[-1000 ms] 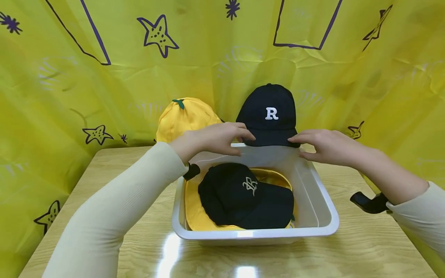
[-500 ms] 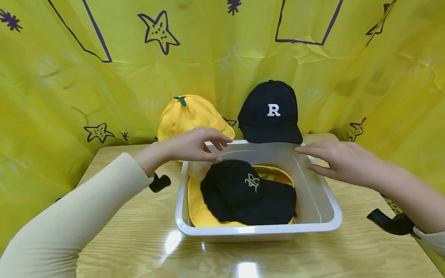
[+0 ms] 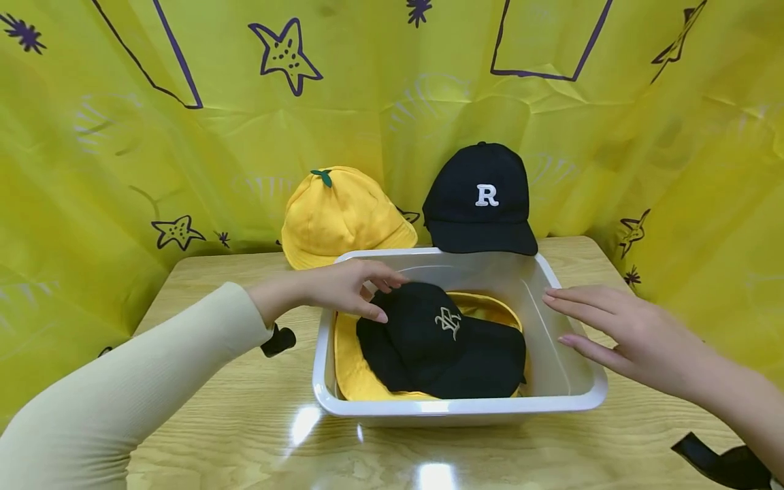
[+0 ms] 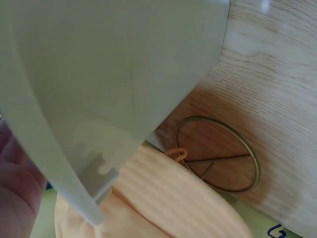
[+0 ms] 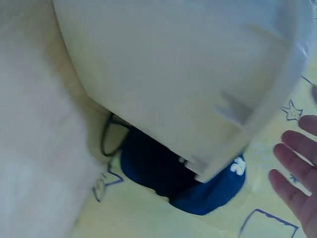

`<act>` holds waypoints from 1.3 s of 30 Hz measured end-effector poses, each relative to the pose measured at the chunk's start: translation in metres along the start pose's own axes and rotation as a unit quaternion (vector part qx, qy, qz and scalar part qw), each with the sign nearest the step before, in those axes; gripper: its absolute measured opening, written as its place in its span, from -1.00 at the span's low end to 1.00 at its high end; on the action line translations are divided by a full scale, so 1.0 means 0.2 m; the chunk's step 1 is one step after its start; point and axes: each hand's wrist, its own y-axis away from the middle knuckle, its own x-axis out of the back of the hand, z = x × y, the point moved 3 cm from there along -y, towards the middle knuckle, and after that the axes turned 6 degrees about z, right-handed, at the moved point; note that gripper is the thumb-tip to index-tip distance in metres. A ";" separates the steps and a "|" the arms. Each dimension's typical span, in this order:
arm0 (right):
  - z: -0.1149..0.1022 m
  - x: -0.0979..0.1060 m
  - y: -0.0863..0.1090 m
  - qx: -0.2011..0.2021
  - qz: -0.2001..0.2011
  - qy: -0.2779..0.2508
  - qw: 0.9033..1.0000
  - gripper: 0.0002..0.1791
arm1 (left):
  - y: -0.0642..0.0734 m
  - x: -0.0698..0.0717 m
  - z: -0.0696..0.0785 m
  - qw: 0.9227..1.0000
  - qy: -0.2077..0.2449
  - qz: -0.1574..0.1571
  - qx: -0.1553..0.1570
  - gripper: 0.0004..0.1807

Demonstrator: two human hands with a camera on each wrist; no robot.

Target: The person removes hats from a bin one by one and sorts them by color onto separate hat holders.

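Left hand (image 3: 343, 288) (loosely bent, gripping nothing) hovers at the left side of the tub (image 3: 459, 408); right hand (image 3: 631, 333), fingers extended and empty, at its right. Inside, a black cap (image 3: 422, 347) lies on a yellow hat (image 3: 352, 371); one careless low sweep could jolt everything.

Head view forward and down, close wrist views, all sharing bin (image 3: 490, 406)

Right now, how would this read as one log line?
bin: black cap on yellow hat; behind: second yellow hat, white-R cap; left hand: empty, near black cap; right hand: empty, near bin
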 end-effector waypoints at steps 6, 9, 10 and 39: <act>-0.07 -0.03 0.11 -0.056 -0.051 -0.040 0.996 -0.31 | -0.05 -0.05 -0.01 0.994 -0.103 -0.047 -0.012 -0.24; -0.11 -0.05 0.17 -0.081 -0.098 -0.055 0.990 -0.21 | -0.09 -0.09 -0.01 0.989 -0.128 -0.070 -0.006 -0.20; -0.11 -0.06 0.18 -0.084 -0.106 -0.059 0.989 -0.18 | -0.10 -0.11 -0.02 0.988 -0.135 -0.076 0.001 -0.19; -0.17 -0.17 0.22 -0.035 -0.029 -0.040 0.998 -0.13 | -0.17 -0.15 -0.10 0.986 -0.125 -0.086 0.067 0.02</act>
